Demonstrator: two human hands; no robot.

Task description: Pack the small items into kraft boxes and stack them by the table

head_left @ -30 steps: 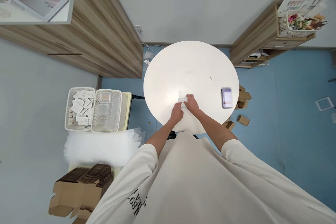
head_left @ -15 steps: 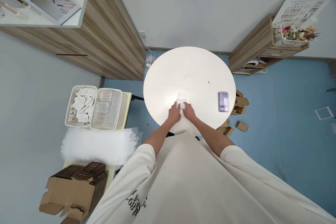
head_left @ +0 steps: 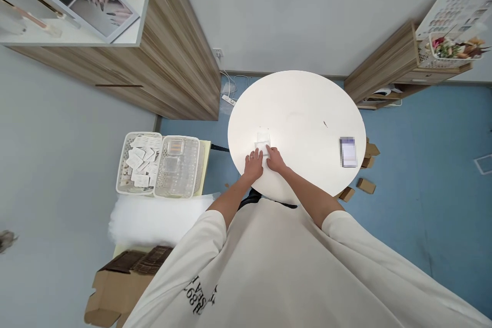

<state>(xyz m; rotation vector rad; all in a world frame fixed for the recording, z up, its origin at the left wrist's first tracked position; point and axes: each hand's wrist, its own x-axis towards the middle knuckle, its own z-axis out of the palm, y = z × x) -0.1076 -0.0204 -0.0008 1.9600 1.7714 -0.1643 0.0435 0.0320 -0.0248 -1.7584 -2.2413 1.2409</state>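
White packet (head_left: 263, 136) is being touched at its near end by the left hand (head_left: 254, 164) and the right hand (head_left: 275, 159), left of the middle of the round table (head_left: 298, 100). Its longer axis is apparently being pointed away from the body, most of its length being left uncovered beyond the fingertips. Neither hand is being clearly favoured as nearer. Fingers are being bent; whether anything is being pinched or merely pressed cannot be told.
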